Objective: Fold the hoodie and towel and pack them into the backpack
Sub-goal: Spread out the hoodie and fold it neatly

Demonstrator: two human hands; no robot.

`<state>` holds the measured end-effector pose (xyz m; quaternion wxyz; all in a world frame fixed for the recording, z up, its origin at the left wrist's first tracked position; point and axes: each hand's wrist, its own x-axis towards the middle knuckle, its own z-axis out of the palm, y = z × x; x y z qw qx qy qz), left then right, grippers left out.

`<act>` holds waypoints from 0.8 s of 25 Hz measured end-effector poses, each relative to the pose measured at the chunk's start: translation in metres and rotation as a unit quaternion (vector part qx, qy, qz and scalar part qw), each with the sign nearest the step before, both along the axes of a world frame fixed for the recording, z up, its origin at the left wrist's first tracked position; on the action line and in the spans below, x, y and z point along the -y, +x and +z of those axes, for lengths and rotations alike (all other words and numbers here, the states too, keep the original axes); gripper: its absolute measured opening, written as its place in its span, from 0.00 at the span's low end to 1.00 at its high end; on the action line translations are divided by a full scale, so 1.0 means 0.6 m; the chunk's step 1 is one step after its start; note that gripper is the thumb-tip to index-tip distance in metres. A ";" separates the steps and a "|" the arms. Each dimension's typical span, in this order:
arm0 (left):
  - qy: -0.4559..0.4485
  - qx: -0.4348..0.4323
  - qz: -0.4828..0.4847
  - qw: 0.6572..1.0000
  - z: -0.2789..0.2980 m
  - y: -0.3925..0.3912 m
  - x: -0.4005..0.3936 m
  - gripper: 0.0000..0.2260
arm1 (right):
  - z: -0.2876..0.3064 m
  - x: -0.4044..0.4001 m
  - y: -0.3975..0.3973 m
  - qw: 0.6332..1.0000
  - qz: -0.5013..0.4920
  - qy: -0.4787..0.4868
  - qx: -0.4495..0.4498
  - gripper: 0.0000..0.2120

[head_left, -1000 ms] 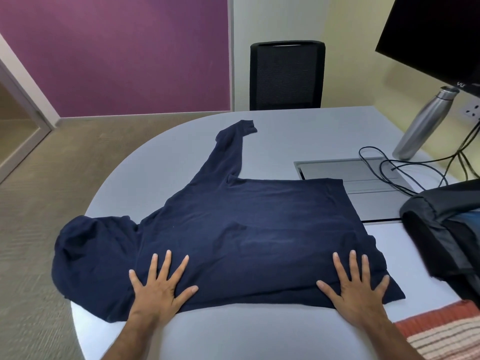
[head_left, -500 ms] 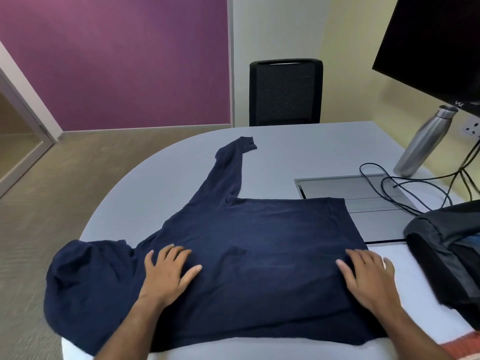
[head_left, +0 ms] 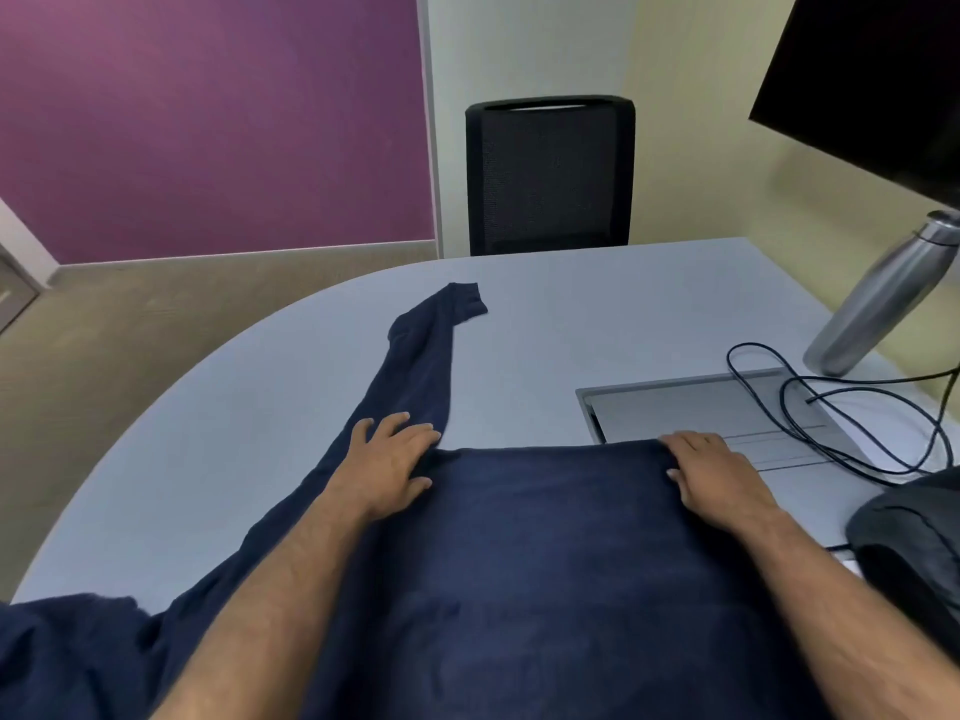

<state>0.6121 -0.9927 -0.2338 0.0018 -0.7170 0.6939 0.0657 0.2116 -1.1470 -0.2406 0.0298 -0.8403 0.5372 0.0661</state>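
A navy knit hoodie (head_left: 545,574) lies flat on a pale grey table (head_left: 260,418) with a rounded left edge, its body covering the near edge and its hood (head_left: 62,657) bunched at the near left corner. One soft, slightly wrinkled sleeve (head_left: 426,350) runs diagonally toward the far edge, ending in a ribbed cuff. The left hand (head_left: 389,459) rests palm down where the sleeve meets the body, fingers spread loosely and lightly bent over the fabric, gripping nothing. The right hand (head_left: 711,470) lies at the far right corner of the hoodie's body, fingers curled down over the folded edge; whether they pinch the cloth cannot be told. A black backpack (head_left: 909,553) of smooth synthetic fabric sits at the right edge of the table, just beside the hoodie. Behind the right hand, a rectangular metal cable hatch (head_left: 691,407) is set flush in the tabletop, with looped black cables (head_left: 831,407) lying across it. A cylindrical brushed-steel bottle (head_left: 883,298) stands near the far right corner, under a dark monitor (head_left: 872,80). A black mesh-backed chair (head_left: 550,174) stands at the far edge.
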 end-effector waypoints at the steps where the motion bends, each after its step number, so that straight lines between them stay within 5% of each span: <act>1: 0.013 -0.009 -0.005 1.000 -0.007 0.002 0.022 0.27 | -0.006 0.018 0.006 1.000 0.009 -0.001 -0.011 0.24; 7: 0.064 -0.015 -0.005 0.998 -0.051 0.007 0.071 0.22 | -0.043 0.072 0.023 0.995 0.007 0.058 -0.085 0.35; 12: -0.022 0.054 -0.004 0.998 -0.053 0.008 0.046 0.08 | -0.045 0.070 0.018 0.994 0.038 -0.060 -0.078 0.15; 20: -0.088 0.102 -0.048 0.990 0.004 -0.014 -0.050 0.07 | 0.014 -0.034 -0.028 0.991 0.058 -0.118 -0.005 0.11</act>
